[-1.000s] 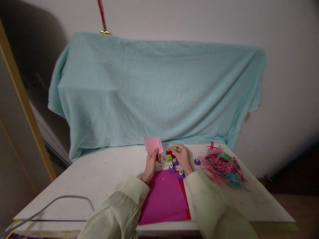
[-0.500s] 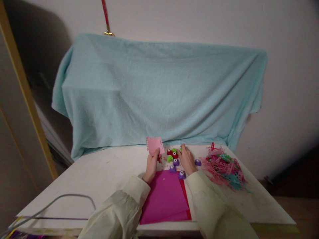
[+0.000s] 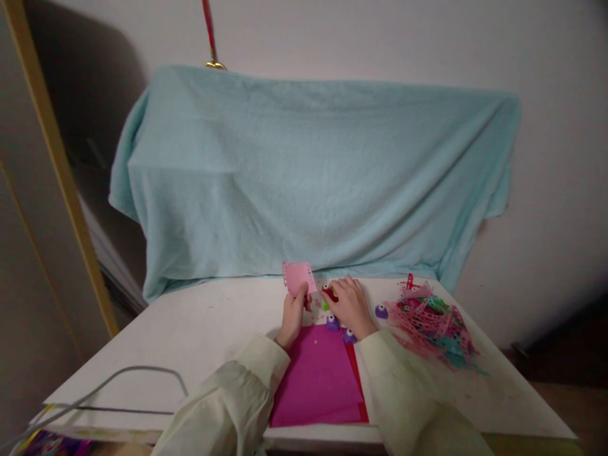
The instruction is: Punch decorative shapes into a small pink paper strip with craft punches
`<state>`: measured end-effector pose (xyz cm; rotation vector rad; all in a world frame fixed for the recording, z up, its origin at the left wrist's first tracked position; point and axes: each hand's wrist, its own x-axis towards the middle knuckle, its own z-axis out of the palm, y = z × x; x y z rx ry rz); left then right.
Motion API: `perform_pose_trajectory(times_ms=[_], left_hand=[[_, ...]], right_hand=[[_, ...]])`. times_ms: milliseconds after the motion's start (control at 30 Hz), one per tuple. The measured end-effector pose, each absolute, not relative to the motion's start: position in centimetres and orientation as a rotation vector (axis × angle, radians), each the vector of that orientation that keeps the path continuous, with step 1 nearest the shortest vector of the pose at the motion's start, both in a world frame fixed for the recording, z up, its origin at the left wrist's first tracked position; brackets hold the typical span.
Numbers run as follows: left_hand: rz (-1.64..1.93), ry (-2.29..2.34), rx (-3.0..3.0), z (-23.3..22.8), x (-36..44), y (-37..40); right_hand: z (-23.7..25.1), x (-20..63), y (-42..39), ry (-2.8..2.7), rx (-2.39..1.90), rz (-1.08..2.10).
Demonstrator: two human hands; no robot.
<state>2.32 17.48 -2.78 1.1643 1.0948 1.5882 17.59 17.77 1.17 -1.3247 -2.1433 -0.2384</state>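
My left hand holds a small pink paper piece with punched edges upright above the white table. My right hand rests over a cluster of small craft punches, its fingertips on a red punch. A green punch peeks out beside it, and two purple punches lie at the near side of the hand. Another purple punch sits to the right. A magenta paper sheet over a red sheet lies in front of me.
A heap of pink, green and teal punched paper strips lies on the table's right. A light blue towel drapes something behind the table. A grey cable loops over the near left edge. A wooden frame stands left.
My right hand has shifted left and closed over the red punch, hiding most of the green one. The left hand with the pink paper has stayed almost still. The view has drifted slightly.
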Motion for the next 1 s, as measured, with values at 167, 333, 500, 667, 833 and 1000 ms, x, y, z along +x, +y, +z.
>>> perform_pose_trajectory(times_ms=[167,333,500,667,833,1000], left_hand=[[1.607,1.128,1.167,-3.2,2.1,17.8],[1.627,1.101,1.122,-3.5,2.1,18.0],[1.656,0.972,0.928,-3.3,1.8,18.0],[1.573,0.595,0.505,-2.7,1.2,18.2],[1.368,0.295,0.303,-2.5,1.1,18.5],[1.270,0.212,0.301,-2.4,1.4,18.1]], right_hand=[[0.9,16.5,17.2,-2.319,-1.404,-0.246],[0.7,16.9,17.4,-2.324,-1.477,-0.173],[0.8,17.3,18.3,-2.116,-1.282,0.226],[1.6,17.1,19.0,-1.605,-0.925,0.866],[2.8,15.6,17.9,-1.455,-0.743,0.961],[4.0,14.6,16.3,-1.495,-0.740,0.861]])
